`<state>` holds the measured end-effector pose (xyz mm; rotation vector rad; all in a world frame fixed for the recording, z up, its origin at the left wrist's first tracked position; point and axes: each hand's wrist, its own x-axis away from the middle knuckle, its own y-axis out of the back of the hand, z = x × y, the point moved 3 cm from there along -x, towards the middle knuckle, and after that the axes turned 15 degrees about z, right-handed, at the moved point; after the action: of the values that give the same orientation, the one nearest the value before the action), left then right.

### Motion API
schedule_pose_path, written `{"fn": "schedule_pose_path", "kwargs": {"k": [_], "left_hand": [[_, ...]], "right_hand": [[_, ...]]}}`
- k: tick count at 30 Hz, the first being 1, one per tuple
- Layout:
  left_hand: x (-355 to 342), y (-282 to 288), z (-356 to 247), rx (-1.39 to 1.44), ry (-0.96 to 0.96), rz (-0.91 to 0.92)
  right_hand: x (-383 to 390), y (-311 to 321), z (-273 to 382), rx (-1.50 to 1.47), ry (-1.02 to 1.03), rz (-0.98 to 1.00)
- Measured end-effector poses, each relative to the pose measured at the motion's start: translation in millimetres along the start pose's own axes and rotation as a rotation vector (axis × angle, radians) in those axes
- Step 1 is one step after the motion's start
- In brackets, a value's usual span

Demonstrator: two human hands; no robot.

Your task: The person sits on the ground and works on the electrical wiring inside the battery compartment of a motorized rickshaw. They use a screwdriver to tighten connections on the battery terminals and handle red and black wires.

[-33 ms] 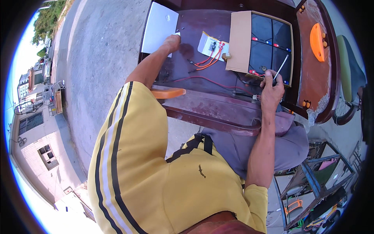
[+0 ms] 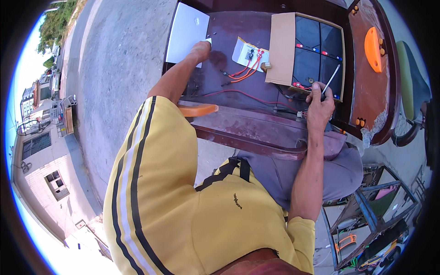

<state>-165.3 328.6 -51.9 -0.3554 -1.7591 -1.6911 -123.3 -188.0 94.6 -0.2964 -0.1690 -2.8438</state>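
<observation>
My right hand (image 2: pixel 321 106) is closed around the dark handle of a screwdriver (image 2: pixel 332 79), whose bright shaft points up and away over the batteries (image 2: pixel 306 68). These dark blocks, with red and blue terminals, sit in an open cardboard box (image 2: pixel 280 48). At the far left, my left hand (image 2: pixel 200 50) is closed at the edge of a flat white panel (image 2: pixel 185 36). A small white bit shows at its fingertips; what the fingers hold is not clear. Between my hands lie red and orange cables (image 2: pixel 247 73) with ring ends, partly on a small white-and-yellow packet (image 2: pixel 240 48).
All this lies in a dark maroon tray-like compartment (image 2: pixel 247 27) with raised walls. A thin red wire (image 2: pixel 238 90) runs along its near side to a white connector (image 2: pixel 300 114). An orange handle (image 2: pixel 373 49) is on the right panel. A metal frame (image 2: pixel 366 211) stands lower right.
</observation>
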Motion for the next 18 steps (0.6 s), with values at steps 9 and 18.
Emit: {"fn": "schedule_pose_path", "kwargs": {"k": [9,18], "left_hand": [[25,-2,-19,-0.126,0.006,0.105],[11,5,-13,-0.024,0.098,0.02]], "right_hand": [[-1,1,8,-0.024,-0.031,0.033],[-5,8,4,-0.29,-0.018,0.012]]}}
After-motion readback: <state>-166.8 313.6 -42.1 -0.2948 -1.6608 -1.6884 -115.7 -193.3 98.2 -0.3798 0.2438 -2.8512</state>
